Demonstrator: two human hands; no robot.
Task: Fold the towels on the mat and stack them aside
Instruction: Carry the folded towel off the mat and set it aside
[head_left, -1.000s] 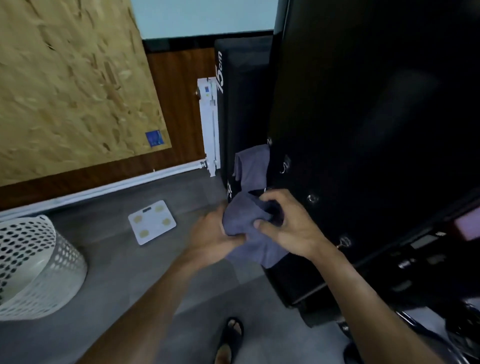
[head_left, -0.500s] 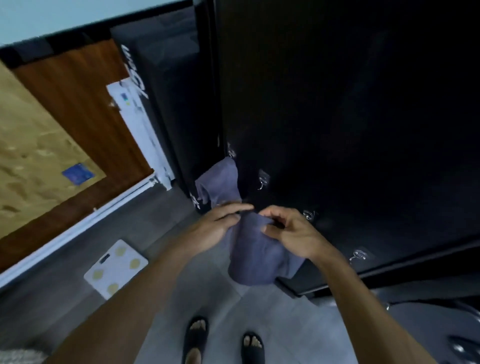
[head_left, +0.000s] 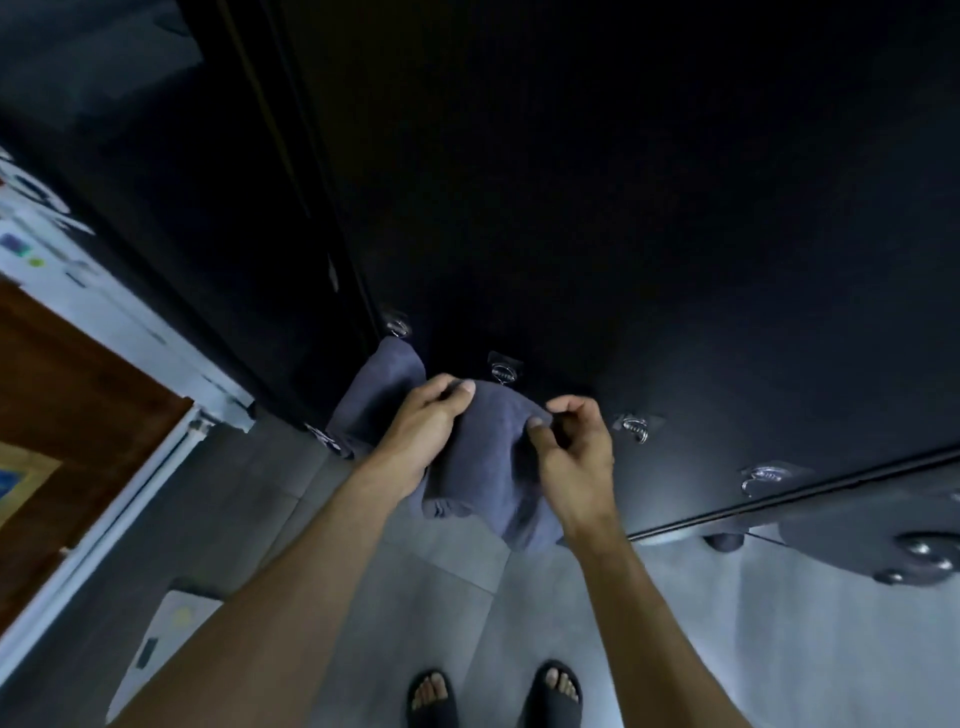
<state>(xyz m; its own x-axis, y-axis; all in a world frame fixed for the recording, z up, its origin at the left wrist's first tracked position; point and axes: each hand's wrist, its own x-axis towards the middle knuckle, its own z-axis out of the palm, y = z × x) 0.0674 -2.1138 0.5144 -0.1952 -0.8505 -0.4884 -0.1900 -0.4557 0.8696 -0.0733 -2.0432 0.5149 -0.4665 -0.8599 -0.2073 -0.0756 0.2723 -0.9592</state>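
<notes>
Grey tiled floor (head_left: 441, 571) under sandalled feet | left hand (head_left: 421, 431) and right hand (head_left: 574, 457) each pinch the top edge of the slate-blue terry towel (head_left: 488, 462), grip now spread apart where it was bunched a second ago | towel hangs open, off any mat | second blue towel (head_left: 384, 389) on metal hook (head_left: 397, 327) of black panel (head_left: 623, 208) behind | judged: fetching, folding not begun

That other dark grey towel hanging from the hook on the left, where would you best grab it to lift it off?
Pinch the hanging dark grey towel near its top, just under the metal hook, coming from the front and lifting up. It narrows to a bunch there, while its lower part hangs loose and partly behind the left hand.
</notes>
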